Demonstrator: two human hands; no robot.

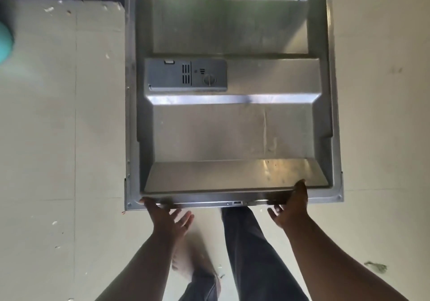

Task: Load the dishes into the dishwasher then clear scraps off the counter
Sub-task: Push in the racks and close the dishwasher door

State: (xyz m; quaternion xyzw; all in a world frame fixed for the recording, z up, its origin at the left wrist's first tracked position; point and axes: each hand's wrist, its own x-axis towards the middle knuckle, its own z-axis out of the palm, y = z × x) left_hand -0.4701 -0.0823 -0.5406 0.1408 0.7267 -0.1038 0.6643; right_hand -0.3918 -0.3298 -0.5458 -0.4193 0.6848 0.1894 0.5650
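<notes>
The dishwasher door (232, 133) lies open and flat in front of me, its steel inner face up, with a grey detergent dispenser (186, 75) on its left half. My left hand (168, 218) is at the door's near edge toward the left corner; the thumb touches the rim and the fingers spread straight below it. My right hand (292, 207) grips the near edge toward the right corner, thumb over the rim and fingers curled underneath. No dishes, racks or counter are in view.
Cream floor tiles (58, 137) with small flecks lie on both sides of the door. A teal object (4, 42) shows at the far left edge. My legs in dark trousers (251, 254) and a bare foot (183, 263) stand just below the door's near edge.
</notes>
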